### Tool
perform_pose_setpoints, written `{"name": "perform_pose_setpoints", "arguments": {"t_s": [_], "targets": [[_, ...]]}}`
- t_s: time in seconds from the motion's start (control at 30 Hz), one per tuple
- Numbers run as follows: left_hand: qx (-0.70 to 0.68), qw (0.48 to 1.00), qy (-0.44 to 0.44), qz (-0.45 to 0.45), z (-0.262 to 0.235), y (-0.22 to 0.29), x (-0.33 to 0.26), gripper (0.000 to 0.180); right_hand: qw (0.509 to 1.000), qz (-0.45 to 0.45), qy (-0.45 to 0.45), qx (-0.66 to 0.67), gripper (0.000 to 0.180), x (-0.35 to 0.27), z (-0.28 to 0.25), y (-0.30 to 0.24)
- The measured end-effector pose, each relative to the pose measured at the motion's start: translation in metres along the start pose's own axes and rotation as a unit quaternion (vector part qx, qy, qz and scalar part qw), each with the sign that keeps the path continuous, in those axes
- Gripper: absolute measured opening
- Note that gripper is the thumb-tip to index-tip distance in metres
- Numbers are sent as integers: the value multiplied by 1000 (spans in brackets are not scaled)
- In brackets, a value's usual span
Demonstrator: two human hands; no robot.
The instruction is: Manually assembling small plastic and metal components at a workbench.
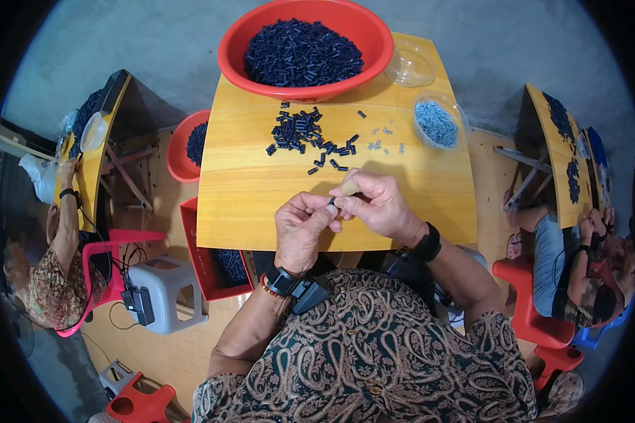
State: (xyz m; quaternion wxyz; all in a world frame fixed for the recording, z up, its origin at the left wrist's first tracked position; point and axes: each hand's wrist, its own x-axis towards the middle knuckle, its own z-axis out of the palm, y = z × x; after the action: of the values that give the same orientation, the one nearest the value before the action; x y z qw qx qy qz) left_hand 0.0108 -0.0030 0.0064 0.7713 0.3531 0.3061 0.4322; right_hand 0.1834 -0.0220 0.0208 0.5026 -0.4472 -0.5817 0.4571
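Note:
My left hand (300,224) is closed in a pinch on a small black plastic piece (332,201), just above the near edge of the yellow table (416,190). Against the same piece, my right hand (377,203) has thumb and fingers pressed together; anything small between them is hidden. A tan covering (350,187) wraps one of its fingers. Beyond my hands lies a loose pile of short black tube-like pieces (296,130), with several scattered toward me. To their right are tiny silvery pieces (376,146), too small to name.
A big red basin (229,60) full of black pieces stands at the far edge. Right of it are a clear tub (463,127) of small silvery parts and a clear lid (410,65). A red box (204,271) sits below left. People work at side tables (564,190).

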Motion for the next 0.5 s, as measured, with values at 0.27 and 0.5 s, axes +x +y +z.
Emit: {"name": "perform_pose_setpoints", "arguments": {"t_s": [0.27, 0.5], "targets": [[-97, 995, -21, -22, -6, 5, 10, 4, 994, 46, -25, 98, 30, 6, -3, -5], [-138, 988, 16, -67, -3, 14, 10, 7, 997, 38, -49, -49, 42, 12, -2, -19]]}}
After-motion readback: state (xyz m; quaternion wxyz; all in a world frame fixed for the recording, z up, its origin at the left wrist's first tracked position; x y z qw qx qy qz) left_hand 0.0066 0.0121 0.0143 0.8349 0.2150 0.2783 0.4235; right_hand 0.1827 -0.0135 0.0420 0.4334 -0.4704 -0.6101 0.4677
